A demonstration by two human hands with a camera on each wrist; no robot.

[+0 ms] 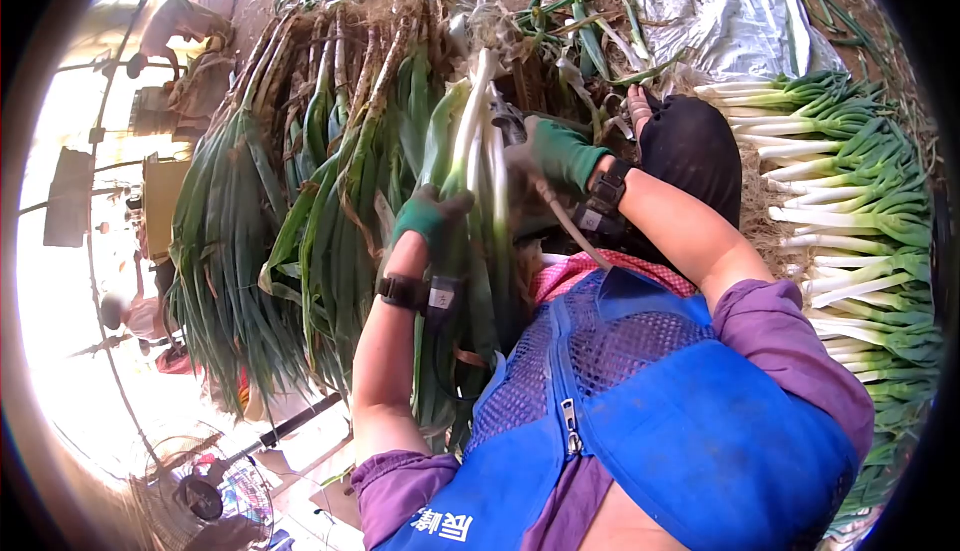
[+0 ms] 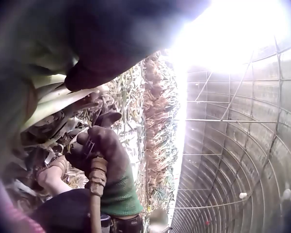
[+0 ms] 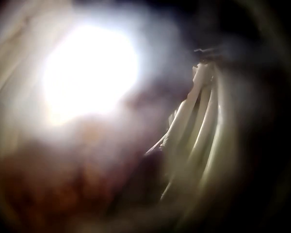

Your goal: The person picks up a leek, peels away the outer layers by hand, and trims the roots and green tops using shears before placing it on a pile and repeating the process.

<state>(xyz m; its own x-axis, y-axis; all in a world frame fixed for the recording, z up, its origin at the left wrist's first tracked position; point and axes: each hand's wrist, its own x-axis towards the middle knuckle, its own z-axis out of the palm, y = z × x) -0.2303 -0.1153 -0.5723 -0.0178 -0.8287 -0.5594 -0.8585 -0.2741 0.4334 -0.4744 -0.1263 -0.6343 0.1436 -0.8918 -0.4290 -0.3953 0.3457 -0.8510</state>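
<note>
I list: left hand (image 1: 432,217), centre of the frame, gripping leeks (image 1: 469,131), white ends up; right hand (image 1: 560,154), just beside them, gripping a hose (image 2: 96,206). Left side: leek pile (image 1: 235,206). Right edge: leek row (image 1: 840,221).

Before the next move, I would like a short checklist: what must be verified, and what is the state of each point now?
1. Left hand grips the green onions: ok.
2. Right hand holds the tool: ok.
3. Hose apart from the left hand: ok.
4. Green onions clean all round: cannot tell, the left hand covers part.
5. Right wrist view sharp: not ok, mostly blurred.
6. Laid-out row apart from the held green onions: ok.
</note>
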